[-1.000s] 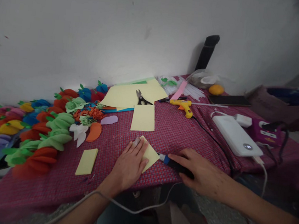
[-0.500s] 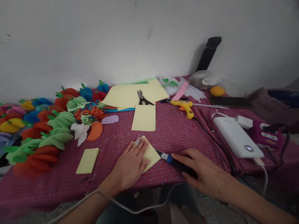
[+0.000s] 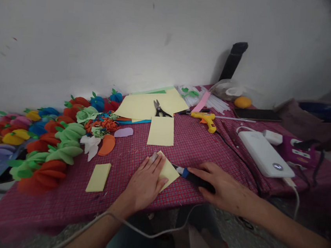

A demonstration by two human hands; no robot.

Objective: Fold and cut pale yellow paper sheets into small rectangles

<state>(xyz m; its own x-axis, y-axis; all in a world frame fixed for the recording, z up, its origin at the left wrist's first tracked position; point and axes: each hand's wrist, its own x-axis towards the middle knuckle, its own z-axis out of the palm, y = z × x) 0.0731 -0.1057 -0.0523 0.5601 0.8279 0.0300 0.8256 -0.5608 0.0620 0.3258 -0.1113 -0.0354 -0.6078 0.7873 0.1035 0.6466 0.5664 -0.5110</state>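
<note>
My left hand [image 3: 146,182] lies flat, fingers stretched out, on a pale yellow paper [image 3: 169,173] turned cornerwise near the table's front edge. A small pale greyish piece [image 3: 154,156] shows by its fingertips. In my right hand [image 3: 220,189] is a utility knife [image 3: 195,179] with a dark handle and blue collar. Its blade points left and meets the paper's right edge; the tip is hard to make out. Just beyond lies a yellow paper square [image 3: 161,131], with black-handled scissors [image 3: 160,109] behind it. A small stack of yellow paper [image 3: 98,177] rests left of my left hand.
Colourful paper pumpkin shapes [image 3: 66,137] crowd the left side. Large yellow sheets [image 3: 138,104] lie at the back. A yellow glue gun [image 3: 206,120], a white power bank [image 3: 264,154] and a purple power strip [image 3: 297,151] stand right. A white cable [image 3: 142,234] hangs across the front.
The knife in my right hand has shifted slightly left against the paper's edge. My left hand stays flat on the paper. The whole view has moved a little.
</note>
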